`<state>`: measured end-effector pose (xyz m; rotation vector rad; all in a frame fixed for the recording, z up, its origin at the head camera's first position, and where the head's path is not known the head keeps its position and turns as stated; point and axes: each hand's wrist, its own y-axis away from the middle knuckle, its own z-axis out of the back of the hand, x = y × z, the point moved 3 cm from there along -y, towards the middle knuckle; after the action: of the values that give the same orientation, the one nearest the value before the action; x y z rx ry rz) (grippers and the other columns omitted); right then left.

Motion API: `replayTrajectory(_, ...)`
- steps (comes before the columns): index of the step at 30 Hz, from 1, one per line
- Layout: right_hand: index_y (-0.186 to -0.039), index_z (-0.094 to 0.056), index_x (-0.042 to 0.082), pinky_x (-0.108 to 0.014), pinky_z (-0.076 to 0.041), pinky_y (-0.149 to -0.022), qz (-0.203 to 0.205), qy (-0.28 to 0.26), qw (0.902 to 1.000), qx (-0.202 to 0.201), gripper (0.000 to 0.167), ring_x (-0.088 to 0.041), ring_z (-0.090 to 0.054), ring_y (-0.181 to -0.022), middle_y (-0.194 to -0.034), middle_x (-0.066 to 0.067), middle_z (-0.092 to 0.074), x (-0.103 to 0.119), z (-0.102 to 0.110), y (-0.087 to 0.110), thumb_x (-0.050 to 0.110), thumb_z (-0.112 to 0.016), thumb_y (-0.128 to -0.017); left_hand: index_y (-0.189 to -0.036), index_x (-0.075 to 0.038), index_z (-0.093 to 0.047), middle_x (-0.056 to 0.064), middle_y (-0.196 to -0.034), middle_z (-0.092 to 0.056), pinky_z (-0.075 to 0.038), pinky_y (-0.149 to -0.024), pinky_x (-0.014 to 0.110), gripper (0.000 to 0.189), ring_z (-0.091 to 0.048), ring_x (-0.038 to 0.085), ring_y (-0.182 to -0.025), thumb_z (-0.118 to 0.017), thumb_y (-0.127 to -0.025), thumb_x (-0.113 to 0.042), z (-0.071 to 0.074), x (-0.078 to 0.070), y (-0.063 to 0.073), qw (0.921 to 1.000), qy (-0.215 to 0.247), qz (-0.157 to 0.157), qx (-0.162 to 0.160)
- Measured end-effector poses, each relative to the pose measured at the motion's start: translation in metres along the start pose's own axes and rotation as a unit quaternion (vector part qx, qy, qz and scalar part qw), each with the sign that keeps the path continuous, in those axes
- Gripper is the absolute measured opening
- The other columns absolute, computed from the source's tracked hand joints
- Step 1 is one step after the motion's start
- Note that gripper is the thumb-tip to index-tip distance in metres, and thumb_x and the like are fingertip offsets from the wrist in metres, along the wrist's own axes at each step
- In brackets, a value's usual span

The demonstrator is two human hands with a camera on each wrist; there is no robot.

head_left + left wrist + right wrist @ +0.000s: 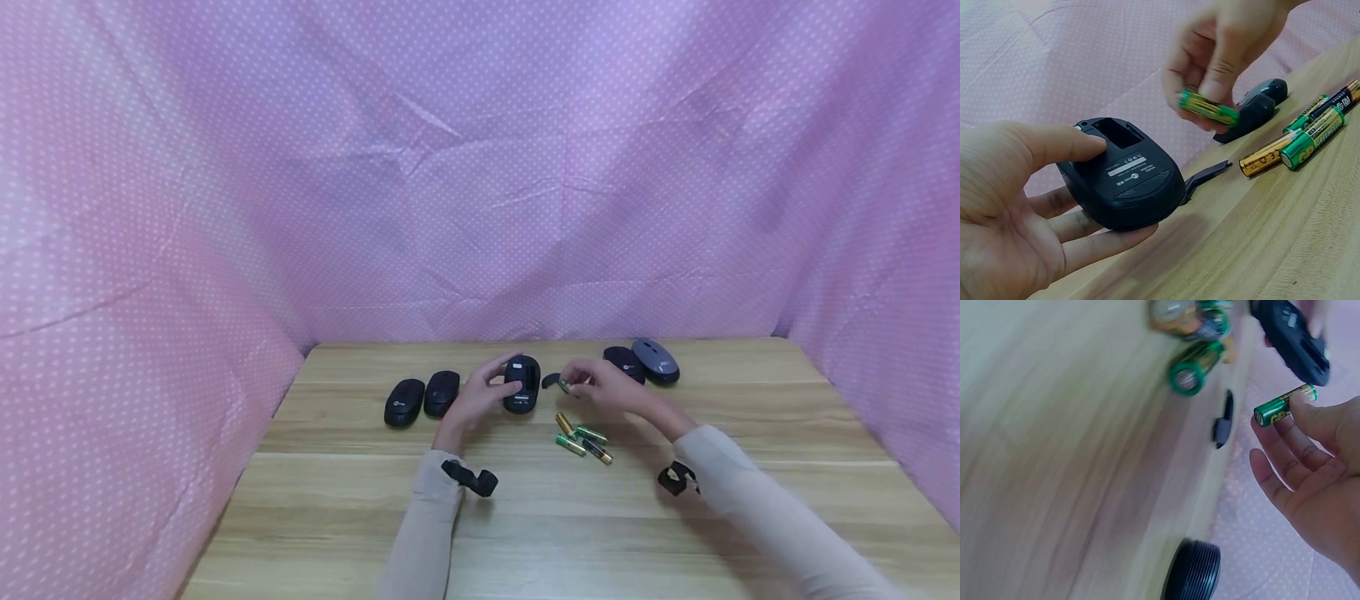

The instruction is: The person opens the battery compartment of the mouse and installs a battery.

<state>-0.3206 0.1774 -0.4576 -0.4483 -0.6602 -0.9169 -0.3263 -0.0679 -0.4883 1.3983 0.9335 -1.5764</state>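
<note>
My left hand [477, 394] grips a black computer mouse [1129, 181] turned underside up, thumb across its bottom face and fingers beneath. Its battery compartment [1116, 134] lies uncovered, a dark slot near the thumb tip. In my right hand [600, 383], thumb and fingertips pinch a green and gold battery [1282, 407], held to the right of the mouse. A dark curved battery cover [551, 380] lies on the table between the two hands. Several loose batteries [1315, 137], green, gold and dark, lie in a cluster nearer to me.
Two black mice, one at the far left [404, 403] and one beside my left hand [442, 393], sit on the wooden table [337, 500]. Behind my right hand are a dark mouse [624, 362] and a grey one [656, 361]. Pink dotted cloth [480, 208] hangs around the table.
</note>
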Motion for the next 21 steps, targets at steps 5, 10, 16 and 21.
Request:
replayTrajectory(5, -0.129, -0.063, 0.001, -0.04, -0.058, -0.085, 0.001, -0.077, 0.9968, -0.02, 0.03, -0.021, -0.068, -0.096, -0.109, -0.018, -0.072, 0.004, 0.001, -0.007, 0.006, -0.062, -0.1, -0.15, -0.024, -0.052, 0.02, -0.139, -0.053, -0.055, -0.07, 0.026, 0.056, -0.067, 0.017, -0.096, -0.067, -0.098, -0.011, 0.0, 0.0, -0.001, 0.9998, 0.007, 0.009, -0.015)
replayTrajectory(10, -0.142, -0.055, 0.001, -0.049, -0.058, -0.086, -0.003, -0.148, 0.9884, -0.032, 0.039, -0.029, -0.067, -0.101, -0.122, -0.027, -0.066, 0.009, -0.002, -0.012, 0.008, -0.056, -0.104, -0.152, -0.02, -0.049, 0.021, -0.14, -0.053, -0.056, -0.072, 0.027, 0.059, -0.067, 0.018, -0.098, -0.068, -0.097, -0.012, 0.0, 0.001, 0.0, 0.9996, 0.008, 0.016, -0.021)
replayTrajectory(16, -0.136, -0.058, -0.003, -0.053, -0.059, -0.089, 0.005, -0.198, 0.9778, -0.068, 0.035, -0.04, -0.068, -0.105, -0.12, -0.027, -0.066, 0.018, -0.006, -0.02, 0.006, -0.059, -0.103, -0.151, -0.023, -0.051, 0.02, -0.142, -0.054, -0.058, -0.076, 0.028, 0.057, -0.067, 0.023, -0.105, -0.069, -0.098, -0.015, 0.0, 0.001, -0.001, 0.9995, 0.009, 0.021, -0.022)
replayTrajectory(21, -0.129, -0.06, -0.003, -0.053, -0.059, -0.088, -0.001, -0.231, 0.9671, -0.106, 0.032, -0.041, -0.07, -0.101, -0.113, -0.028, -0.069, 0.023, -0.01, -0.026, 0.007, -0.065, -0.099, -0.152, -0.023, -0.05, 0.019, -0.144, -0.053, -0.058, -0.078, 0.029, 0.057, -0.066, 0.025, -0.11, -0.069, -0.098, -0.018, 0.0, 0.001, -0.002, 0.9993, 0.003, 0.025, -0.026)
